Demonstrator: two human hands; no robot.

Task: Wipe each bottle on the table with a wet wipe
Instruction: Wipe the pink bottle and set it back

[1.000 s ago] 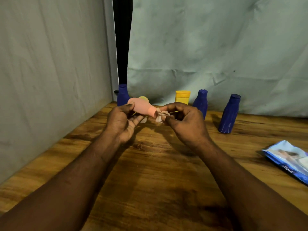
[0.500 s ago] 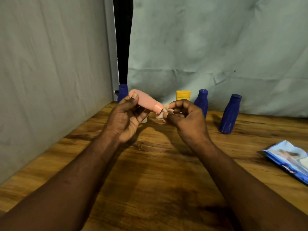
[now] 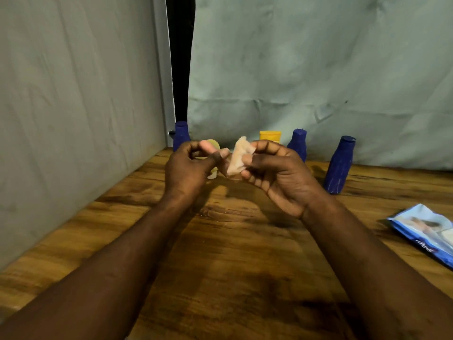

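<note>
Pinching wipe (image 3: 239, 155) with right hand (image 3: 277, 175); curling left hand (image 3: 187, 168) round pink bottle (image 3: 207, 146), mostly hidden; could slip from damp grip and drop onto table (image 3: 232, 241).

Wipes pack (image 3: 424, 231) lettering illegible.

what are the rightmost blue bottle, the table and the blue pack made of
Rightmost blue bottle: probably plastic, matte, one even moulded colour, cap included. Table: wood or wood-look laminate, grain pattern with slight sheen; cannot tell which. Blue pack: thin glossy plastic film, printed and creased.
</note>
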